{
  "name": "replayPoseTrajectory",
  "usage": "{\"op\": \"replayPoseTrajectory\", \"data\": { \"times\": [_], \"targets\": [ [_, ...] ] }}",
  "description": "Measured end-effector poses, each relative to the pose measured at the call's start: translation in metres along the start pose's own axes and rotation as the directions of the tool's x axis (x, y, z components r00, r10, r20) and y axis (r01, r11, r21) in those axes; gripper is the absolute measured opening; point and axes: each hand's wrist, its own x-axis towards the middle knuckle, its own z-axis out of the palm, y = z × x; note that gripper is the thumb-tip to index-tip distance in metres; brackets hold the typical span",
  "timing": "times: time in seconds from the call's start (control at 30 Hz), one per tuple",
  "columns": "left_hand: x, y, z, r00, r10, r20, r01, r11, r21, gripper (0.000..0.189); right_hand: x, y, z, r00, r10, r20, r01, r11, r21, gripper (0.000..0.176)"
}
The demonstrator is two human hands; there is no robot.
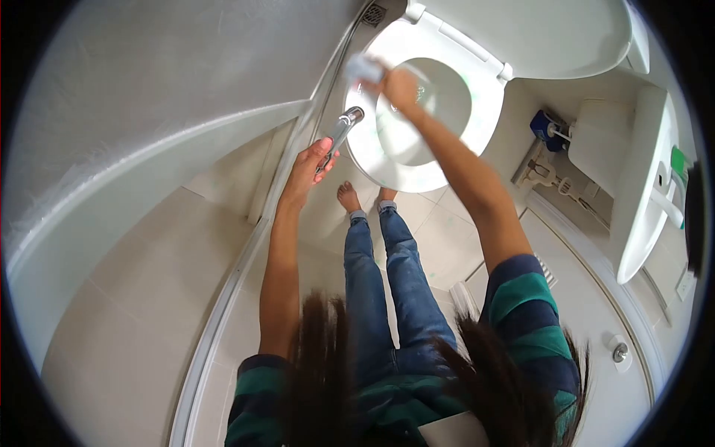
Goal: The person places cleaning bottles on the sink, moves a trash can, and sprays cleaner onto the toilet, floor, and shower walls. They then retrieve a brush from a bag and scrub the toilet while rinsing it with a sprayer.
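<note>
My left hand [309, 170] is wrapped round the handle of a chrome hand sprayer [342, 130], whose head is near the left edge of the white toilet seat [432, 177]. My right hand [399, 88] is closed on a pale grey-white scrubbing thing [364, 69], smeared by motion; I cannot make out its exact kind. That hand is over the far left part of the seat. The seat is down, with its lid [570, 33] raised behind it. Greenish marks dot the seat, and some water shows in the bowl.
A white sink [644, 223] with a green item [678, 162] stands at right. Below it are a blue container [550, 130] and pipes [562, 182]. A shower partition [179, 141] curves along the left. A door knob [620, 352] is at lower right. My feet are before the toilet.
</note>
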Motion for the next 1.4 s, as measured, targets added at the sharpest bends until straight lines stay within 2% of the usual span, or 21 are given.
{"op": "replayPoseTrajectory", "data": {
  "times": [0.07, 0.13, 0.2, 0.27, 0.37, 0.4, 0.47, 0.53, 0.57, 0.63, 0.7, 0.73, 0.83, 0.87, 0.93, 0.97, 1.0, 1.13, 1.27, 1.33, 1.4],
  "targets": [
    [-0.003, -0.002, 0.004, 1.000, 0.004, 0.003, -0.005, 0.999, 0.054, 0.046, -0.039, -0.001, 0.036, 0.790, -0.484, -0.377, 0.525, 0.851, 0.006, 0.059],
    [0.001, -0.003, -0.002, 0.999, 0.002, -0.033, 0.000, 0.999, 0.054, 0.046, -0.032, -0.010, 0.010, 1.000, -0.009, 0.020, 0.008, 0.998, 0.067, 0.063],
    [-0.003, -0.003, -0.008, 0.999, -0.004, -0.050, 0.006, 1.000, 0.030, 0.045, -0.015, -0.016, 0.002, 0.942, 0.278, -0.188, -0.227, 0.941, 0.250, 0.064],
    [-0.007, 0.004, -0.015, 0.999, -0.018, -0.032, 0.018, 1.000, -0.008, 0.046, -0.042, -0.031, 0.016, 0.990, 0.127, -0.061, -0.120, 0.986, 0.117, 0.062],
    [-0.011, 0.006, -0.018, 0.999, 0.006, -0.041, -0.001, 0.992, 0.127, 0.047, -0.065, -0.029, 0.037, 0.870, -0.350, -0.348, 0.387, 0.921, 0.040, 0.065],
    [-0.012, 0.003, -0.018, 0.998, 0.010, -0.058, -0.002, 0.991, 0.133, 0.047, -0.052, -0.042, 0.015, 0.994, 0.102, 0.034, -0.104, 0.993, 0.055, 0.065],
    [-0.013, -0.002, -0.018, 0.995, 0.021, -0.098, -0.007, 0.990, 0.143, 0.048, -0.039, -0.047, 0.011, 0.852, 0.504, -0.143, -0.443, 0.839, 0.315, 0.066],
    [-0.019, -0.002, -0.024, 0.995, 0.021, -0.097, -0.011, 0.995, 0.100, 0.048, -0.099, -0.045, 0.028, 0.973, 0.225, -0.050, -0.213, 0.960, 0.180, 0.061],
    [-0.021, -0.003, -0.022, 0.995, 0.020, -0.093, -0.014, 0.998, 0.066, 0.048, -0.132, -0.034, 0.038, 0.962, -0.058, -0.266, 0.085, 0.992, 0.092, 0.060],
    [-0.021, -0.001, -0.021, 0.997, 0.026, -0.079, -0.022, 0.999, 0.046, 0.047, -0.137, -0.039, 0.025, 0.945, -0.125, -0.303, 0.149, 0.987, 0.058, 0.060],
    [-0.022, -0.004, -0.016, 0.998, 0.019, -0.060, -0.016, 0.999, 0.043, 0.047, -0.112, -0.047, 0.013, 0.944, 0.326, 0.057, -0.331, 0.928, 0.171, 0.061],
    [-0.020, -0.005, -0.013, 0.998, 0.021, -0.058, -0.018, 0.999, 0.050, 0.047, -0.089, -0.050, 0.017, 0.867, 0.495, -0.058, -0.467, 0.849, 0.248, 0.062],
    [-0.027, -0.005, -0.017, 0.997, 0.017, -0.071, -0.010, 0.996, 0.089, 0.046, -0.140, -0.063, 0.017, 0.920, 0.355, 0.168, -0.380, 0.912, 0.155, 0.063],
    [-0.018, -0.002, -0.011, 0.998, 0.030, -0.061, -0.024, 0.995, 0.097, 0.046, -0.202, -0.023, 0.008, 0.974, -0.023, -0.226, 0.020, 1.000, -0.015, 0.065],
    [-0.017, 0.003, -0.013, 0.998, 0.043, -0.049, -0.039, 0.996, 0.082, 0.045, -0.227, 0.074, 0.038, 0.960, 0.192, -0.204, -0.214, 0.972, -0.092, 0.063],
    [-0.021, 0.001, -0.013, 0.999, 0.036, -0.041, -0.033, 0.997, 0.072, 0.045, -0.200, 0.066, -0.029, 0.807, 0.588, 0.051, -0.587, 0.809, -0.038, 0.062],
    [-0.023, -0.002, -0.012, 0.999, 0.030, -0.037, -0.027, 0.998, 0.062, 0.044, -0.177, 0.089, -0.053, 0.757, 0.646, -0.096, -0.652, 0.755, -0.066, 0.066],
    [-0.014, 0.007, 0.021, 1.000, 0.020, -0.018, -0.019, 0.998, 0.053, 0.043, -0.211, 0.089, -0.019, 0.903, 0.425, -0.068, -0.430, 0.886, -0.173, 0.073],
    [-0.001, 0.008, 0.062, 0.994, -0.012, 0.109, -0.007, 0.986, 0.165, 0.044, -0.210, 0.117, -0.044, 0.908, 0.413, 0.076, -0.387, 0.893, -0.232, 0.071],
    [0.019, 0.007, 0.088, 0.993, 0.002, 0.120, -0.028, 0.975, 0.218, 0.051, -0.133, 0.171, -0.092, 0.877, 0.446, -0.182, -0.455, 0.890, -0.011, 0.067],
    [0.041, 0.008, 0.117, 0.994, 0.026, 0.109, -0.056, 0.957, 0.286, 0.055, -0.124, 0.167, -0.100, 0.918, 0.392, -0.061, -0.396, 0.897, -0.195, 0.063]
  ]
}}
